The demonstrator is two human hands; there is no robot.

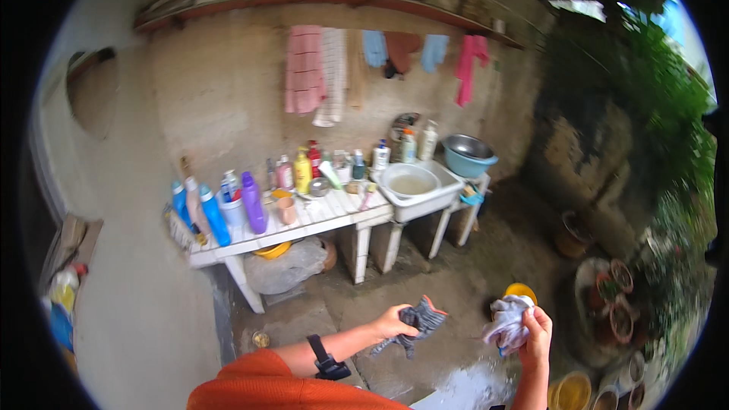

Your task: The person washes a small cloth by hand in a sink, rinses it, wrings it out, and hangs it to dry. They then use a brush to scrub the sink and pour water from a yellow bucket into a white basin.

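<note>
My left hand (394, 323) is closed around a dark grey knitted work glove (420, 322) with an orange cuff edge; the glove's fingers hang down below my palm. Off to the right, my right hand (535, 333) pinches a crumpled whitish-lilac cloth (508, 322), which dangles from thumb and fingers. Behind the cloth, a yellow container (521, 291) is partly hidden near the ground. Both hands are held above the concrete floor, well apart from each other.
Ahead stands a white tiled counter (336, 213) with several bottles and a purple bottle (253, 205). It adjoins a white sink (421, 205) holding a basin of cloudy water (410, 184). A blue basin (468, 164) sits beside it. Towels (304, 71) hang above; potted plants (615, 296) stand right.
</note>
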